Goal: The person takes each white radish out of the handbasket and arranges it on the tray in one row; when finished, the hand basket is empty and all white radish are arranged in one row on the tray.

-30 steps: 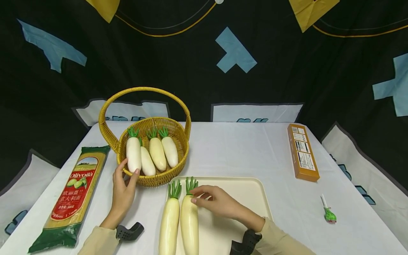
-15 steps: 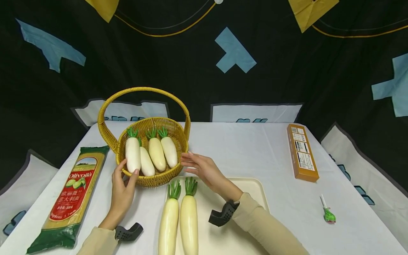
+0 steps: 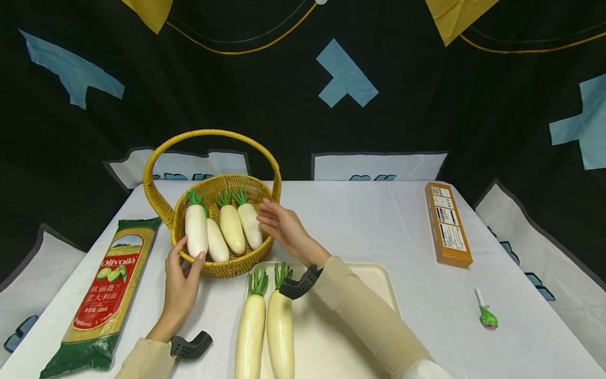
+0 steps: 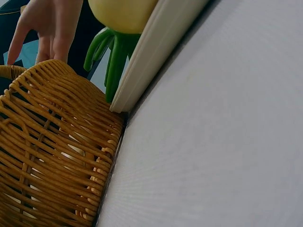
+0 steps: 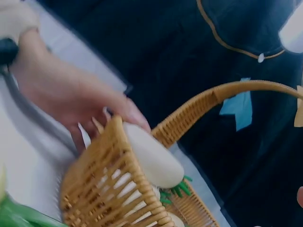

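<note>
At the far left of the white-covered table (image 3: 360, 226), your two hands flank a golden-brown woven wicker basket holding four stubby white and pale-yellow radishes (image 3: 232, 229).

Your left hand (image 3: 182, 289) is at the near left rim of the basket (image 3: 224, 270), thumb and forefinger apart about the lower end of the leftmost white radish (image 3: 196, 231); whether they grip rim or radish cannot be told. Your right hand (image 3: 286, 229) is empty and loosely open, fingertips at the right rim beside the rightmost white radish (image 3: 250, 226); contact is unclear. Nearer you, two long pale-yellow radishes with green leaves (image 3: 250, 337) lie side by side on a cream rectangular tray (image 3: 326, 347). Left of the basket lies a long green-and-yellow spaghetti packet (image 3: 111, 279).
</note>
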A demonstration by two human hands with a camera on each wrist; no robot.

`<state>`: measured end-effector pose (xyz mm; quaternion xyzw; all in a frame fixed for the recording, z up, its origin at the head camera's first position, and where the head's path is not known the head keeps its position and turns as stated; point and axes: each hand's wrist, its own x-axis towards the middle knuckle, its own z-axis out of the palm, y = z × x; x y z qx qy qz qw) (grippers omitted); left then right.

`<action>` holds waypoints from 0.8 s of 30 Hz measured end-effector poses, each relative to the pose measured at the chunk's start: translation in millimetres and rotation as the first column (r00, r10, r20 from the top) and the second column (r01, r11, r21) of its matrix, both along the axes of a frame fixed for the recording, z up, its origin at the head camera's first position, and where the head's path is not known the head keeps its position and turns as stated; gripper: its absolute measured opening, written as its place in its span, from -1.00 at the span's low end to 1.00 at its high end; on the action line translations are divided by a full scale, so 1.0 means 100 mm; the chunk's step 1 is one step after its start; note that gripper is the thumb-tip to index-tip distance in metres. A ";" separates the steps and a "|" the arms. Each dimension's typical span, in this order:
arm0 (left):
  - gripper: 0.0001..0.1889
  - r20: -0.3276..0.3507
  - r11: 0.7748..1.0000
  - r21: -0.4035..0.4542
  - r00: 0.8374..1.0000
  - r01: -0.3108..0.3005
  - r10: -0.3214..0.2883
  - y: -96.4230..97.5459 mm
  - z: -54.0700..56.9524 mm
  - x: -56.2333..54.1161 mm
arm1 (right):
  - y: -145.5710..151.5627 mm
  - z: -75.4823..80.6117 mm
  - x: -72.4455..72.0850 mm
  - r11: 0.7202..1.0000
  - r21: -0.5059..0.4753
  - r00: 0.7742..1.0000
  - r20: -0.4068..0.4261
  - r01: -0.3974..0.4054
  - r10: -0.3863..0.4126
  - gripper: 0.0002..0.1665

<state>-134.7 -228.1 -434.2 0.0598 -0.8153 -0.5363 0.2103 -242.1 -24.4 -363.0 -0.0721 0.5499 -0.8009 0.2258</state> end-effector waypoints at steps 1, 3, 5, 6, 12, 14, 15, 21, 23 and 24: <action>-0.37 0.003 1.000 -0.001 1.000 -0.005 0.005 0.00 0.00 0.00 | -0.03 0.01 -0.03 1.000 0.029 1.000 -0.015 0.004 -0.004 -0.38; -0.38 0.007 1.000 -0.002 1.000 -0.012 0.012 0.00 0.00 0.00 | -0.10 0.02 -0.07 0.995 0.096 0.999 -0.049 0.010 -0.006 -0.40; -0.38 0.010 1.000 -0.007 1.000 -0.017 0.017 0.00 0.00 0.00 | -0.16 0.01 -0.12 0.985 0.170 0.996 -0.082 0.032 -0.018 -0.43; -0.39 0.011 1.000 -0.009 1.000 -0.019 0.019 0.00 0.00 0.00 | -0.19 0.00 -0.15 0.978 0.203 0.995 -0.100 0.046 -0.026 -0.43; -0.39 -0.002 1.000 -0.005 1.000 -0.007 0.006 0.02 0.00 -0.03 | -0.32 -0.03 -0.28 0.936 0.300 0.975 -0.176 0.184 -0.136 -0.41; -0.39 0.001 1.000 -0.002 1.000 -0.005 0.005 0.03 0.00 -0.03 | -0.35 -0.06 -0.31 0.920 0.320 0.964 -0.203 0.229 -0.169 -0.46; -0.39 0.004 1.000 -0.004 1.000 -0.005 0.005 0.04 0.00 -0.03 | -0.36 -0.06 -0.31 0.912 0.330 0.960 -0.213 0.244 -0.180 -0.49; -0.39 0.041 1.000 -0.020 0.999 -0.021 0.022 0.04 -0.01 -0.02 | -0.49 -0.06 -0.27 0.880 0.388 0.961 -0.151 0.273 -0.231 -0.54; -0.39 0.033 1.000 -0.018 0.999 -0.020 0.020 0.03 0.00 -0.02 | -0.54 -0.04 -0.27 0.868 0.423 0.966 -0.098 0.260 -0.241 -0.53; -0.39 0.027 1.000 -0.019 0.999 -0.018 0.018 0.03 0.00 -0.03 | -0.57 -0.04 -0.27 0.861 0.443 0.967 -0.071 0.250 -0.245 -0.47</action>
